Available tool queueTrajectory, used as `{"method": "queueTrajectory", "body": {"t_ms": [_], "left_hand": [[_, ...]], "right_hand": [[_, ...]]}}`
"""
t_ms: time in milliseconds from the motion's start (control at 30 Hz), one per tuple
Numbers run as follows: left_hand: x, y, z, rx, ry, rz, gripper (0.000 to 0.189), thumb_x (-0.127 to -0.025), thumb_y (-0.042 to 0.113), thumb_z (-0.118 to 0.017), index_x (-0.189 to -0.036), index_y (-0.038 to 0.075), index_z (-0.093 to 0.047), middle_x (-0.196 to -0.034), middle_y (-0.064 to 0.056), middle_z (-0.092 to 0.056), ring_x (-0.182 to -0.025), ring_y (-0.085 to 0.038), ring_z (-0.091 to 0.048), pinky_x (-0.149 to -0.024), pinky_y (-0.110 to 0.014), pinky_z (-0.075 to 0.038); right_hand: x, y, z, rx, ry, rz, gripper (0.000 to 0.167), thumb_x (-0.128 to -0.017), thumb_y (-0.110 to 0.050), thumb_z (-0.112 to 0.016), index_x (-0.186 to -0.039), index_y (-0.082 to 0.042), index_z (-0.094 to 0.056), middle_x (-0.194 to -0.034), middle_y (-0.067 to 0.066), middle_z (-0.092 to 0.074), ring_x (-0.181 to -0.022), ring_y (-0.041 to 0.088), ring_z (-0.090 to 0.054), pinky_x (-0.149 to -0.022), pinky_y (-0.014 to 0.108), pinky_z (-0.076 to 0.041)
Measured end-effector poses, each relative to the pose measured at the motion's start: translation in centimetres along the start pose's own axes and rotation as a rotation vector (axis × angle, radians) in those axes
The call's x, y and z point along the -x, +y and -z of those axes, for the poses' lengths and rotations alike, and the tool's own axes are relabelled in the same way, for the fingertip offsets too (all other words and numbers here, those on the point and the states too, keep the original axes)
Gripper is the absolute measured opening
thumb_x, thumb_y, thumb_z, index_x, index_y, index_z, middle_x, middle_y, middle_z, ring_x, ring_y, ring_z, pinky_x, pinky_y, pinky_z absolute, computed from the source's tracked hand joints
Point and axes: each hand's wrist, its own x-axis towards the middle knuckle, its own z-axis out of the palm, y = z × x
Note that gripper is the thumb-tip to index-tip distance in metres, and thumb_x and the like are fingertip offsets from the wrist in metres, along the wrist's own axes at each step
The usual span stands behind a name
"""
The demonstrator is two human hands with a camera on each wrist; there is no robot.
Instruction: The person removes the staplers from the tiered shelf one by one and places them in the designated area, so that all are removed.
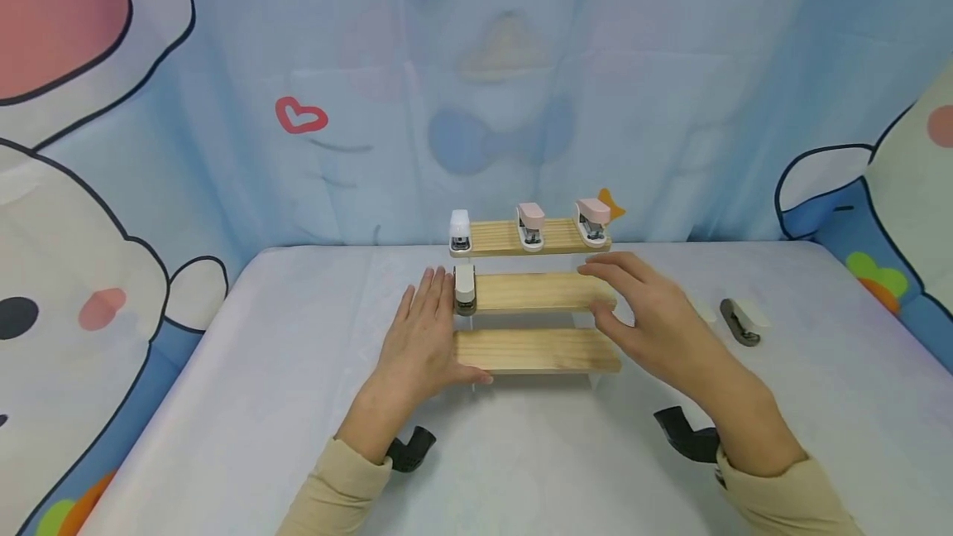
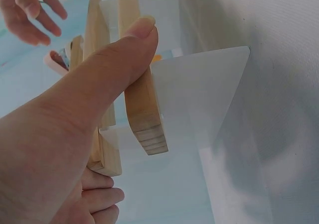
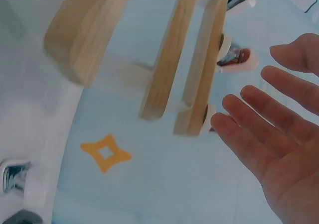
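Flanking the wooden rack (image 1: 538,294) are both hands (image 1: 423,342) (image 1: 658,321), the left's fingers (image 1: 425,294) straight.

I count two hands (image 1: 426,337) (image 1: 655,317); three wooden shelves (image 1: 538,351); four small staplers (image 1: 531,227) on them; at least one more stapler (image 1: 739,324) beside.

A three-tiered pale wooden shelf (image 1: 538,350) is standing upright. One white stapler (image 1: 460,233) and two pink-topped staplers (image 1: 531,227) (image 1: 593,222) are sitting spaced along its top plank (image 1: 493,238); a white-topped stapler (image 1: 465,286) is resting at the middle plank's (image 1: 539,294) left end.
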Motion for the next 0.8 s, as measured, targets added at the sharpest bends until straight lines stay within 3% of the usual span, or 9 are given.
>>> {"method": "queueTrajectory", "body": {"t_ms": [333,800], "left_hand": [[0.0,-0.1,-0.1,-0.022,0.021,-0.017,0.141,-0.058,0.073,-0.081,-0.157,-0.003,-0.015,-0.165,-0.019,-0.016,-0.155,-0.029,-0.01,-0.127,-0.045,-0.013],[0.1,-0.2,-0.1,-0.013,0.018,-0.016,0.141,-0.058,0.072,-0.082,-0.157,-0.003,-0.015,-0.165,-0.019,-0.015,-0.155,-0.029,-0.009,-0.127,-0.045,-0.013]], "right_hand": [[-1.4,-1.5,-2.2,-0.074,-0.034,0.01,0.039,-0.086,-0.001,-0.071,-0.124,-0.001,-0.062,-0.126,0.01,-0.06,-0.11,0.028,-0.064,-0.085,0.044,-0.057],[-3.7,-3.2,-5.1,-0.191,-0.084,0.026,0.04,-0.087,-0.004,-0.073,-0.125,0.001,-0.062,-0.128,0.015,-0.061,-0.117,0.031,-0.062,-0.096,0.047,-0.054]]}}
